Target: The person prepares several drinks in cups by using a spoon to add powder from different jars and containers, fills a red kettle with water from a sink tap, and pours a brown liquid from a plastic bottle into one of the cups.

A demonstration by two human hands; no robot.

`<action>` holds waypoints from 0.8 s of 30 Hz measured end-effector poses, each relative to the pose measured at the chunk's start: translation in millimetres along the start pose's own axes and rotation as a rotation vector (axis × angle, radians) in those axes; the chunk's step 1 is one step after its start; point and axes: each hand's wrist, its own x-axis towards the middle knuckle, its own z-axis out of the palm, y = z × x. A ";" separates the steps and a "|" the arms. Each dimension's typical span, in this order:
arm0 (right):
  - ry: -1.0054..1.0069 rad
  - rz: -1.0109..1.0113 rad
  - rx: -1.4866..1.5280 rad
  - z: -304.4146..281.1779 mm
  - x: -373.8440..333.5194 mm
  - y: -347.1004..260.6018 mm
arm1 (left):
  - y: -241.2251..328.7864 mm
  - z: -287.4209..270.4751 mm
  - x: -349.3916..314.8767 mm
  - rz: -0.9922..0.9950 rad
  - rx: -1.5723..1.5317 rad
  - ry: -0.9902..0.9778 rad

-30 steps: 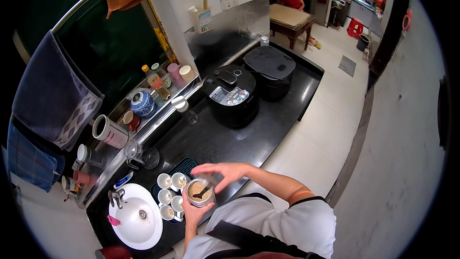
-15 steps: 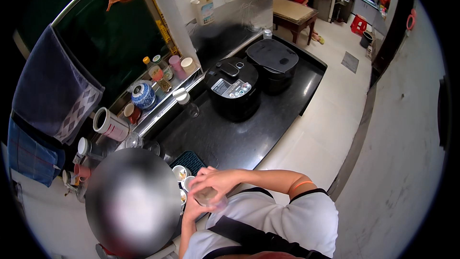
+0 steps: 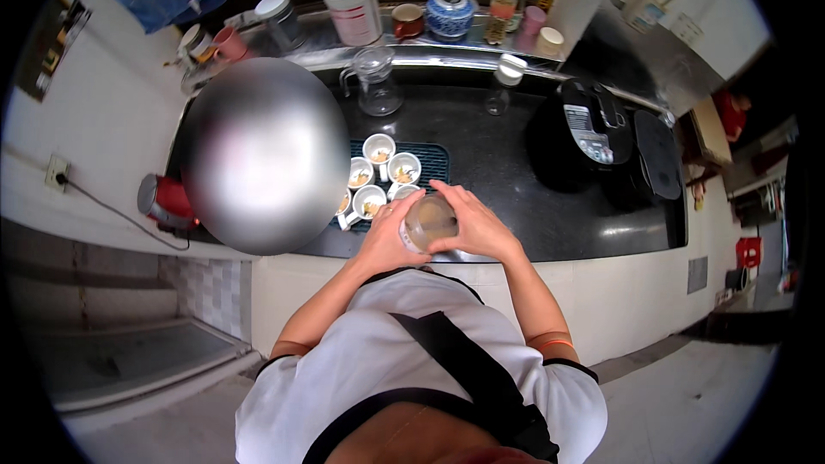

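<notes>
Between my two hands, in front of my chest near the counter's front edge, is a clear round jar (image 3: 432, 222) with a pale brownish tint. My left hand (image 3: 384, 237) wraps its left side, and my right hand (image 3: 481, 228) curls round its right side. Whether a lid sits on it I cannot tell. Just beyond my left hand, several white cups (image 3: 404, 168) with bits of brown and yellowish stuff inside stand on a dark green ridged mat (image 3: 436, 155). One cup is partly hidden by my fingers.
A glass pitcher (image 3: 375, 84) and a white-capped bottle (image 3: 507, 77) stand behind the mat. To the right are a black rice cooker (image 3: 587, 129) and a black lidded bin-like container (image 3: 657, 155). A large blurred oval (image 3: 266, 155) covers the counter's left. Jars and a blue-white pot (image 3: 451, 13) line the ledge.
My view has swung left to face the counter squarely. Both hands are still round the jar, and more of the cups and the glass pitcher now show.
</notes>
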 end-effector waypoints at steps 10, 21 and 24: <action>-0.112 -0.093 -0.109 34.2 25.9 -7.5 | -26.4 -22.0 -29.9 -0.082 0.042 0.040; -0.029 0.129 -0.070 57.7 45.7 -38.6 | -55.5 -38.0 -39.3 -0.104 -0.079 -0.017; 0.000 0.327 -0.189 62.4 60.4 -56.8 | -56.5 -38.9 -35.5 -0.115 0.085 0.091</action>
